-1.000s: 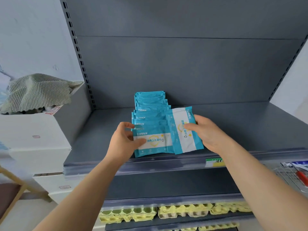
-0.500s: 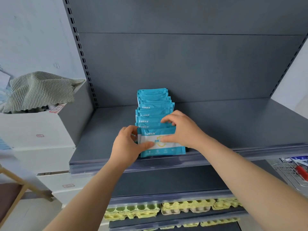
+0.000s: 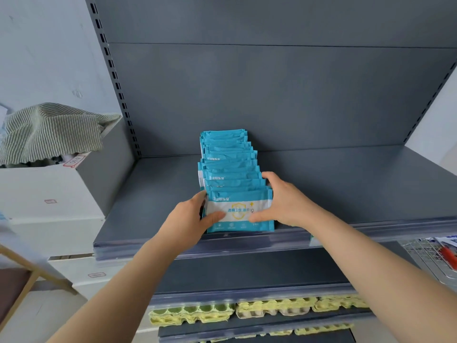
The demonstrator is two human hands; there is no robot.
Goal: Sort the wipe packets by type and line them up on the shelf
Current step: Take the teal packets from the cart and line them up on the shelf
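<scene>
A row of several blue and white wipe packets (image 3: 228, 167) stands one behind another on the dark grey shelf (image 3: 346, 189), running from the back panel toward the front edge. The front packet (image 3: 238, 209) faces me with its white label. My left hand (image 3: 190, 219) grips its left side, thumb on the face and fingers behind. My right hand (image 3: 282, 199) grips its right side, thumb low on the face and fingers curled over the packets' right edge.
White boxes (image 3: 44, 194) with a striped cloth (image 3: 49, 129) on top stand left of the shelf unit. Yellow egg trays (image 3: 247, 310) fill a lower shelf. A wire basket (image 3: 430, 258) with items sits at the right. A wooden frame (image 3: 27, 280) is at lower left.
A second ago my right hand held a loose packet beside the row. That packet now stands at the front of the row, and both hands have closed in on its sides.
</scene>
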